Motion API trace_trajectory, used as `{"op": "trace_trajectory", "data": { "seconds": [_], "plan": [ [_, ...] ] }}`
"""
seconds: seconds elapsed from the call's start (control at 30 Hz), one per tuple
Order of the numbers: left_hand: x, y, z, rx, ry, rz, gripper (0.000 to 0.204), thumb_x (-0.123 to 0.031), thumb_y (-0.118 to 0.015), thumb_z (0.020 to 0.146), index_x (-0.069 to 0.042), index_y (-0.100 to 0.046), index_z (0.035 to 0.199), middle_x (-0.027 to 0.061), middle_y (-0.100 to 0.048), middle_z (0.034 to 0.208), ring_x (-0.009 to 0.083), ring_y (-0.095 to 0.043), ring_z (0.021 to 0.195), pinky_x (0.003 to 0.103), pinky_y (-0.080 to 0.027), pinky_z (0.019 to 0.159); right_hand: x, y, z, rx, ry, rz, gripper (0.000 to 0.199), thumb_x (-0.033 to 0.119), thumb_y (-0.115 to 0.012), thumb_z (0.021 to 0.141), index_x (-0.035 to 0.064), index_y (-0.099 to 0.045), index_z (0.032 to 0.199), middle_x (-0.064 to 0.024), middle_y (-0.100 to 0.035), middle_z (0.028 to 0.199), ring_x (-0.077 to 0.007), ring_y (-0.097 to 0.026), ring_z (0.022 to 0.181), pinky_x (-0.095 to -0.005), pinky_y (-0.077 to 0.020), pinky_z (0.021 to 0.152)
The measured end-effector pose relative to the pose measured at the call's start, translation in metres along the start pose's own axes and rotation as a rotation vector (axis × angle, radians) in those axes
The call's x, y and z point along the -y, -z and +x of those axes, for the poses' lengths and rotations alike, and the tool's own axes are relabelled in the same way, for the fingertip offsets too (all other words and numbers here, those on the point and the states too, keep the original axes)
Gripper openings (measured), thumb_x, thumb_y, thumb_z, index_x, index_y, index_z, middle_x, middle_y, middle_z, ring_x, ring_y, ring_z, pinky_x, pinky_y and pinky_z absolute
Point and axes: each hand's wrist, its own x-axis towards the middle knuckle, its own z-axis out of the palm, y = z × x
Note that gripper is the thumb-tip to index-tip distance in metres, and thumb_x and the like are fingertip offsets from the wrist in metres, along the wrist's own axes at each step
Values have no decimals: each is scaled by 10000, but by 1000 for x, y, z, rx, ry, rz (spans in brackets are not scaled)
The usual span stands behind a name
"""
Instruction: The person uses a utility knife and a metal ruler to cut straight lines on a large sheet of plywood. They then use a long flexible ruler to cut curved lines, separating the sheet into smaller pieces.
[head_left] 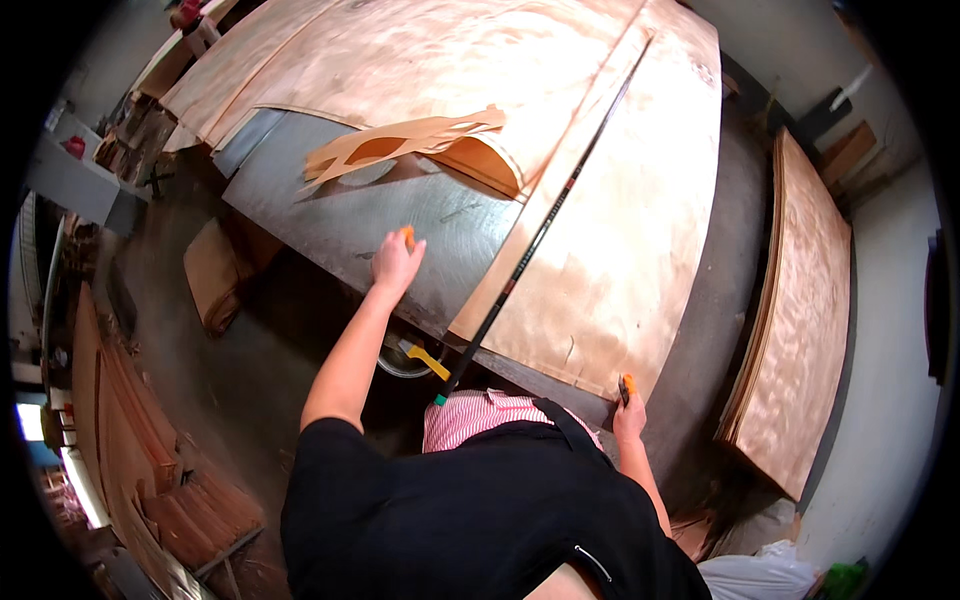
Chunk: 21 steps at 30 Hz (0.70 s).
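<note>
A long, slender black pole with a green end is being carried by a broad, pale tan wood-veneer sheet, its long axis being aimed from 7 o'clock, beside the waist, toward 1 o'clock. It is lying nearer the left hand, at about 3 o'clock from it; from the right hand it is lying toward 10 o'clock. By the right hand a small orange-and-dark tool is being grasped at the sheet's near corner, the sheet being spread from there toward 12 o'clock. The left hand is being held curled over a smooth, dull grey metal surface, an orange piece showing at its fingertips; whether this is being gripped or worn cannot be told. At 12 o'clock from that hand, thin, ragged-edged, orange-tan veneer offcuts are being left arched on the metal. At 2 o'clock from the right hand, a stack of rippled, glossy-looking wood sheets is being seen, its layered edge being turned toward the surface.
</note>
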Motion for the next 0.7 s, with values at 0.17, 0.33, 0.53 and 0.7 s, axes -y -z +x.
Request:
{"op": "trace_trajectory", "data": {
  "seconds": [0.17,0.33,0.53,0.7],
  "plan": [
    [8,-8,87,-317,-87,271,408,-271,-642,719,-112,-558,1084,132,-327,1302,293,-288,1229,425,-320,937,-1,-4,0,77,-31,-142,372,19,-572,709,84,-533,1074,-120,-508,998,-318,-500,941,-401,-430,755],
    [25,-5,151,-62,-21,609,417,-321,-618,728,-162,-557,1109,116,-307,1339,267,-147,1312,498,-188,1014,13,0,-1,50,-5,-121,429,-16,-569,682,90,-535,1095,-108,-502,1040,-298,-489,980,-375,-420,818],
    [50,-29,173,279,-51,667,431,-326,-603,736,-122,-547,1111,93,-404,1283,215,-338,1222,477,-181,1032,17,-3,-2,63,-50,-101,425,-14,-577,682,82,-537,1093,-104,-486,1107,-293,-474,1025,-368,-416,848],
    [59,-34,155,-16,-115,485,233,-289,-601,749,-86,-571,859,92,-589,891,249,-563,880,417,-391,844,18,0,-4,41,-18,-57,394,-4,-574,697,66,-528,1082,-113,-487,1105,-306,-476,1019,-365,-414,842]
  ]
}}
